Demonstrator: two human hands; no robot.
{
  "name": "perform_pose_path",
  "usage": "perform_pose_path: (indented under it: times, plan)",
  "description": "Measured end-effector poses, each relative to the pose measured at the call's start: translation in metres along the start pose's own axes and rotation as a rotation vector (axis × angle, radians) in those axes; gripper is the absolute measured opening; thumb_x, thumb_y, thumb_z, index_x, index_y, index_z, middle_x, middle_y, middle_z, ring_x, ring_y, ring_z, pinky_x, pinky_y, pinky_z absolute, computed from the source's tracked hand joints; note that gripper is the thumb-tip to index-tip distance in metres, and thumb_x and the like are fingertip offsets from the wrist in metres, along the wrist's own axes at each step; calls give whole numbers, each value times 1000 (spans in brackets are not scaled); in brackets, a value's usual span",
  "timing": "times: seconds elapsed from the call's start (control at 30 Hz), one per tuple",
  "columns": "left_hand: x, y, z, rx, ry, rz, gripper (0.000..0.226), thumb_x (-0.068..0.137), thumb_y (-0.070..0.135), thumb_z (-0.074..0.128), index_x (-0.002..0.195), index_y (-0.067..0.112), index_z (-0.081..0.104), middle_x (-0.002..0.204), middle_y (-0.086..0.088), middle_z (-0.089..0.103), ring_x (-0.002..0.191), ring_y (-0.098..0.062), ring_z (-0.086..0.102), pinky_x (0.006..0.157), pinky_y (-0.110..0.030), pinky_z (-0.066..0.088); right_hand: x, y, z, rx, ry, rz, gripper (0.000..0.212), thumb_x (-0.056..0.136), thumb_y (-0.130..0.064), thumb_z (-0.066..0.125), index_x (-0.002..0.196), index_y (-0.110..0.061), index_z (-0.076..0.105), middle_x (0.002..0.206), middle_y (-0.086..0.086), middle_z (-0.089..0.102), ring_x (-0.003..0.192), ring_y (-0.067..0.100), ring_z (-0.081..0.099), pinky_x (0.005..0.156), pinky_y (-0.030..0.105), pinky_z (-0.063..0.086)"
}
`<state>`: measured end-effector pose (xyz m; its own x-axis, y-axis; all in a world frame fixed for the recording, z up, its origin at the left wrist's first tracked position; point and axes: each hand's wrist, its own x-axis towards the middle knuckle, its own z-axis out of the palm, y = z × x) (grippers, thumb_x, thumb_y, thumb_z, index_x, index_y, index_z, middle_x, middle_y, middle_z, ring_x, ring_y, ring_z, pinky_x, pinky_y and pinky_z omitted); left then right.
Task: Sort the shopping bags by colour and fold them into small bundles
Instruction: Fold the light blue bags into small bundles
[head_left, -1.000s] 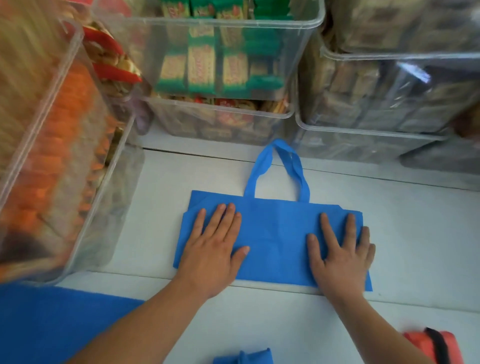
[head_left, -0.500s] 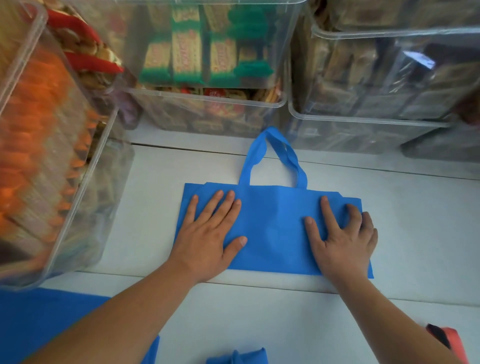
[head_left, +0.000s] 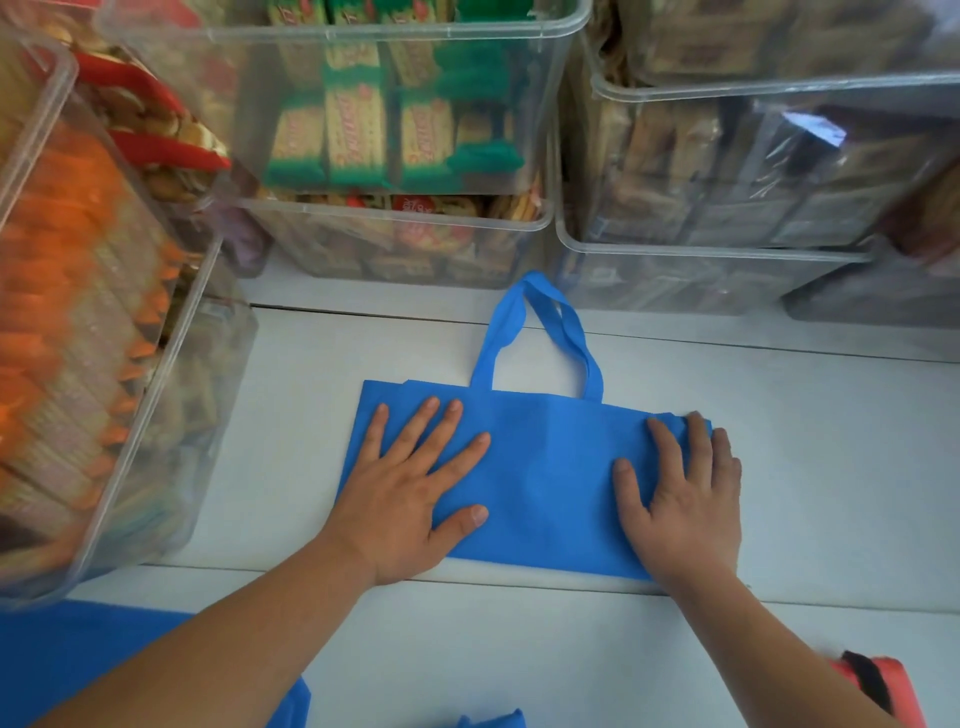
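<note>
1. Pressing flat on the blue bag (head_left: 545, 467), both hands lay released, fingers straight and gripping nothing.
2. The bag lay on the white table (head_left: 831, 467) at the middle of the view, with its handles (head_left: 540, 332) reaching toward 12 o'clock, where the loop just met the stacked clear bins (head_left: 395, 244).
3. The left hand (head_left: 410, 493) covered the 9 o'clock end of the bag with its fingers spread wider than half a second earlier.
4. The right hand (head_left: 680, 499) covered the 3 o'clock end, fingertips at the bag's far edge. Earlier, a strip of blue showed past this hand toward 3 o'clock; now almost none did, and whether that end was folded under could not be told.
5. A clear bin of orange packets (head_left: 78, 312) stood at 9 o'clock, and another stack of bins (head_left: 727, 156) at 1 o'clock.
6. Blue cloth (head_left: 78, 665) lay at 7 o'clock, a small blue bundle (head_left: 488, 719) at 6 o'clock, and a red bundle (head_left: 893, 675) with a black strap at 5 o'clock, all well apart from the bag.
</note>
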<state>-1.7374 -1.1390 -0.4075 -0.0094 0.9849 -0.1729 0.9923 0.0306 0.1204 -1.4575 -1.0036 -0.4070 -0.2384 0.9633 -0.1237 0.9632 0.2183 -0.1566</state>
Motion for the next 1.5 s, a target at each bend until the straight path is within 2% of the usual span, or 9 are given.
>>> perform_pose_path:
  times: [0.13,0.23,0.4,0.77,0.87,1.0,1.2,1.3,1.5]
  plan:
    - [2,4,0,19,14,-32,75,96,79,17,161,42,13,172,1,2,158,-22,-4,122,-65,8,-2,-3,-4,-124,-69,51,71,97,-57,12,163,-30,14,170,11,-7,155,36,-4,124,58,2]
    - [3,5,2,16,28,-62,76,95,79,19,161,41,17,172,0,5,159,-23,-1,122,-65,8,-7,-23,-10,-158,-9,-152,69,94,-38,32,162,-32,22,171,12,8,154,45,3,120,69,5]
    - [6,10,4,-10,37,-130,87,88,87,20,161,42,14,172,0,0,158,-22,-7,122,-65,4,-18,-42,4,-126,-135,-180,78,88,-87,15,157,-55,-3,171,-9,-8,156,37,-12,119,68,-7]
    - [-34,-42,0,-233,11,170,57,103,67,32,156,47,31,171,8,7,158,-13,0,128,-41,1,-12,-45,-3,-215,-238,-176,80,83,-90,3,151,-56,-23,167,-6,-25,153,33,-25,117,68,-14]
    - [-42,-42,0,-287,133,161,52,98,62,50,143,38,57,158,1,42,148,-20,34,123,-39,26,-18,-53,-7,-244,-66,-282,73,94,-78,23,160,-49,10,168,11,9,155,41,8,120,66,-7]
    - [-40,-33,-9,-284,249,125,42,89,53,68,120,25,70,117,3,55,108,-21,52,94,-33,48,-40,-58,-12,2,158,-601,37,96,-43,53,125,-26,67,126,9,57,112,38,57,91,52,53]
    - [-50,-34,-11,-391,180,124,19,85,44,74,82,25,71,104,18,65,96,-6,60,68,-31,55,-54,-52,-12,192,-31,-560,24,90,-50,66,108,-38,77,120,-10,58,115,22,52,59,32,55]
    - [-51,-42,-14,-562,112,45,21,80,35,84,96,24,78,112,22,67,102,1,58,83,-25,52,-54,-52,-15,246,-96,-497,29,90,-59,61,111,-45,75,125,-17,54,122,16,46,63,34,55]
    - [-53,-37,-14,-495,142,113,8,93,23,72,87,19,74,108,20,65,95,-7,58,74,-31,52,-54,-49,-23,252,-224,-469,44,83,-75,53,119,-54,69,131,-27,43,128,5,33,78,28,47]
